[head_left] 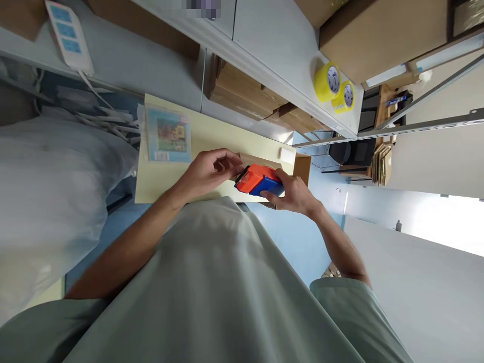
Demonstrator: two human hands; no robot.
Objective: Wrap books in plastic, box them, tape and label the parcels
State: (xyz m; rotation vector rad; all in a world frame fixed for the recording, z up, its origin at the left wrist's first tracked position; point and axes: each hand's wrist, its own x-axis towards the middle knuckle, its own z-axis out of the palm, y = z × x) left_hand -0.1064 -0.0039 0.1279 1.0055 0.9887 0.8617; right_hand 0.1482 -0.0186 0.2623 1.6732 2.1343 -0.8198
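Note:
My right hand (294, 194) is wrapped around an orange and blue tape dispenser (260, 180), with the thumb along its near side. The dispenser's dark toothed end points left, toward my left hand (215, 169). At that end the left thumb and fingers are pinched together; anything between them is too small to make out. Behind and partly under the dispenser is a brown cardboard piece (264, 160), mostly hidden. To the left of my left hand, a picture in a clear sleeve with a light blue border (169, 135) lies flat on the pale yellow tabletop (212, 126).
A small white block (287, 155) lies near the table's right end, beside a brown box (303, 169). Two yellow tape rolls (327, 81) stand on the white shelf (280, 55). Folded cartons (245, 91) sit below it. A large white bag (56, 201) bulges at left.

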